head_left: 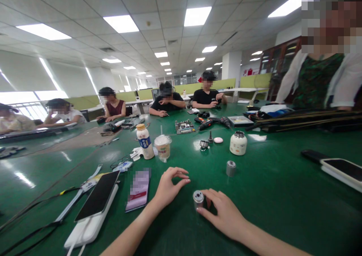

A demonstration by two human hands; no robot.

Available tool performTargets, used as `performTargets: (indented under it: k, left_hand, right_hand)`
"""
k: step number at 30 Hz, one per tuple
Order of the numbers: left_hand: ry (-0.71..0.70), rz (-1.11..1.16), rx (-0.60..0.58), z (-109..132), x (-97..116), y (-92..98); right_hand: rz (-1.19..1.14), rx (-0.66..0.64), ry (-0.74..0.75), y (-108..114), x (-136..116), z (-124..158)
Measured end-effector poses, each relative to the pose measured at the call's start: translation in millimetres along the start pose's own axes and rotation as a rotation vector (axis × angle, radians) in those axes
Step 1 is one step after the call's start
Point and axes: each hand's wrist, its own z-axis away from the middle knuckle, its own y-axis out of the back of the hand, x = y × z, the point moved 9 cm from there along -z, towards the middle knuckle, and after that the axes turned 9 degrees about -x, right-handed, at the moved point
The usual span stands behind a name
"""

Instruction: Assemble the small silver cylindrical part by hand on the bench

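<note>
The right grip (223,212) pinches a metal cylinder (198,201), likely to steady it upright (its base is unclear, perhaps on the surface (271,184)); beside that grip, the left hand (169,187) curves, fingers apart.

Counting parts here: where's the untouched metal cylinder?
In the head view, the untouched cylinder stands right of centre on the green table, between the cream-coloured bottle and the right hand.

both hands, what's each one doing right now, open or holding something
Left hand: open, fingers loosely curved, holding nothing.
Right hand: closed on a metal cylinder, thumb and fingers against its side.
</note>
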Motion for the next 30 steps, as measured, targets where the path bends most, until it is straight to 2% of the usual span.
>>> performTargets:
  k: [4,8,15,23,30]
  left_hand:
    - [-0.041,0.131,-0.075,4,33,-11.3]
    - [-0.035,0.092,-0.171,9,49,-22.3]
    - [-0.041,-0.015,-0.188,10,51,-23.6]
    - [-0.015,0.094,-0.319,9,50,-25.6]
    - [-0.023,0.122,-0.295,6,51,-18.2]
  right_hand:
    - [0.008,0.005,0.009,-1,0,0]
    - [0.01,0.007,0.016,-2,0,0]
    - [0.001,0.004,0.031,-1,-2,0]
    - [-0.012,0.001,0.024,-1,-2,-1]
    - [-0.025,-0.008,0.036,-2,-3,0]
